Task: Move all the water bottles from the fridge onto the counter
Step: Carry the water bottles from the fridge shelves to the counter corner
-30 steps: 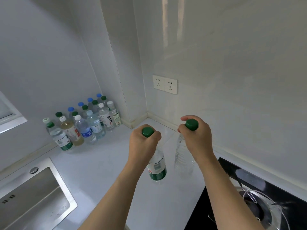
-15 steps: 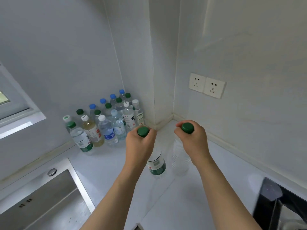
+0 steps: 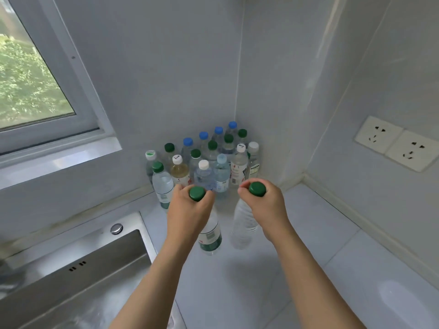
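Left hand (image 3: pixel 190 210) curled round neck of labelled bottle (image 3: pixel 210 236), green cap showing above fist. Right hand (image 3: pixel 266 207) grips neck of clear bottle (image 3: pixel 243 224) likewise. Both bottles hang below fists over white counter (image 3: pixel 308 245). Bottle cluster (image 3: pixel 204 160) stands just beyond, in far corner. Sink (image 3: pixel 78 269) near left.

steel sink (image 3: pixel 78 264), window (image 3: pixel 35 74), 2 wall sockets (image 3: pixel 396 143)

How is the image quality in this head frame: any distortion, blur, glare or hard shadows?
Head view: wide-angle lens bends the window frame and wall edges; soft daylight, only faint shadows on the counter under the two held bottles; the sink at the lower left is smeared; the left hand, right hand and the cluster of bottles stay sharp.
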Motion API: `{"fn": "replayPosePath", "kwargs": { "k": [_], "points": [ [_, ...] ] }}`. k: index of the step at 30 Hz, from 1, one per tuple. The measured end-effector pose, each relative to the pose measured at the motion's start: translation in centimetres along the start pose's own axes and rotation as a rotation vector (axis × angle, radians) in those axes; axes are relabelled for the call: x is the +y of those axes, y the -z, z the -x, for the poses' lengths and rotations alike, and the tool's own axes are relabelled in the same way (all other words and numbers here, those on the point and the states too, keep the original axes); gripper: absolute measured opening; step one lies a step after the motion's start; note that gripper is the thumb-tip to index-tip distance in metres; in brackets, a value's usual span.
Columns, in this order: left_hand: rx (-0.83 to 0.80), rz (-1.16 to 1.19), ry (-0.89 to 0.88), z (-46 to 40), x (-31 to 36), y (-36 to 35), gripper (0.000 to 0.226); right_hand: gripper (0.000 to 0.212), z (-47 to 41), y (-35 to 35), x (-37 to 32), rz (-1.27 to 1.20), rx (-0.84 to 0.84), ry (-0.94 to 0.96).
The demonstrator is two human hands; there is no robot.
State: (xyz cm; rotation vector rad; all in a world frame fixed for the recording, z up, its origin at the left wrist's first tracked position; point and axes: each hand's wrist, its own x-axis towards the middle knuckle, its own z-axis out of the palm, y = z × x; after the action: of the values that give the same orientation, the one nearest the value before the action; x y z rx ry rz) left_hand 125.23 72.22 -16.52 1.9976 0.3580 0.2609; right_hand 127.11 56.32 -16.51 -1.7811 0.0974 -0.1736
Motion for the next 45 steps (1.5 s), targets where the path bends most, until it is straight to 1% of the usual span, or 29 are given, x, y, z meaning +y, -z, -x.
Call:
{"fn": "replayPosePath", "kwargs": {
  "k": [3, 6, 10, 13, 17, 20, 23, 26, 30, 32, 34, 35, 37, 39, 40, 42, 45],
  "points": [
    [0.020, -0.054, 0.037, -1.7, -1.6, 1.3, 0.023, 0.013, -1.1, -2.9, 0.6, -0.013, -0.051, -0.003],
    [0.012, -0.084, 0.072, -3.4, -3.1, 2.5, 0.013, 0.015, -2.3, -5.7, 1.1, -0.002, -0.092, -0.020],
    [-0.014, -0.132, 0.085, -5.3, -4.8, 3.7, 0.008, 0.017, -3.8, -8.8, 1.8, 0.024, -0.122, -0.002],
    [-0.039, -0.171, 0.080, -7.2, -6.0, 4.4, 0.016, 0.017, -5.5, -11.3, 2.3, 0.117, -0.104, 0.011],
    [-0.070, -0.259, 0.073, -9.4, -7.3, 4.7, 0.011, 0.027, -7.3, -13.9, 3.3, 0.187, -0.114, 0.036],
    [-0.059, -0.338, 0.065, -11.0, -8.9, 4.5, 0.029, 0.026, -8.5, -16.2, 4.3, 0.217, -0.146, 0.040],
    [-0.056, -0.380, 0.073, -11.7, -10.4, 4.6, 0.036, 0.020, -9.0, -17.7, 5.5, 0.245, -0.132, 0.079],
    [-0.038, -0.366, 0.084, -12.2, -11.0, 5.0, 0.037, 0.020, -9.2, -18.4, 6.7, 0.299, -0.060, 0.169],
    [-0.087, -0.390, 0.095, -12.9, -11.4, 5.3, 0.031, 0.026, -8.9, -18.7, 7.8, 0.380, 0.018, 0.267],
    [-0.140, -0.408, 0.119, -13.0, -11.7, 5.5, 0.028, 0.037, -9.0, -18.4, 7.7, 0.446, 0.017, 0.282],
    [-0.188, -0.409, 0.173, -12.8, -12.1, 5.5, 0.026, 0.054, -9.1, -17.8, 7.1, 0.579, -0.065, 0.266],
    [-0.206, -0.376, 0.208, -12.7, -12.4, 5.5, 0.024, 0.058, -9.1, -17.3, 6.7, 0.658, -0.125, 0.234],
    [-0.216, -0.236, 0.291, -12.3, -12.8, 5.5, 0.021, 0.055, -8.9, -16.3, 5.8, 0.824, -0.251, 0.158],
    [-0.222, -0.149, 0.335, -12.1, -12.9, 5.4, 0.023, 0.049, -8.7, -15.4, 5.3, 0.922, -0.358, 0.063],
    [-0.230, -0.154, 0.332, -12.0, -12.8, 5.3, 0.024, 0.046, -8.7, -14.9, 5.0, 0.918, -0.397, 0.026],
    [-0.239, -0.197, 0.299, -11.9, -12.4, 5.0, 0.023, 0.038, -8.7, -14.5, 4.5, 0.830, -0.452, 0.003],
    [-0.237, -0.242, 0.253, -12.0, -11.7, 4.3, 0.025, 0.026, -8.9, -14.8, 4.0, 0.743, -0.479, 0.069]
  ]
}}
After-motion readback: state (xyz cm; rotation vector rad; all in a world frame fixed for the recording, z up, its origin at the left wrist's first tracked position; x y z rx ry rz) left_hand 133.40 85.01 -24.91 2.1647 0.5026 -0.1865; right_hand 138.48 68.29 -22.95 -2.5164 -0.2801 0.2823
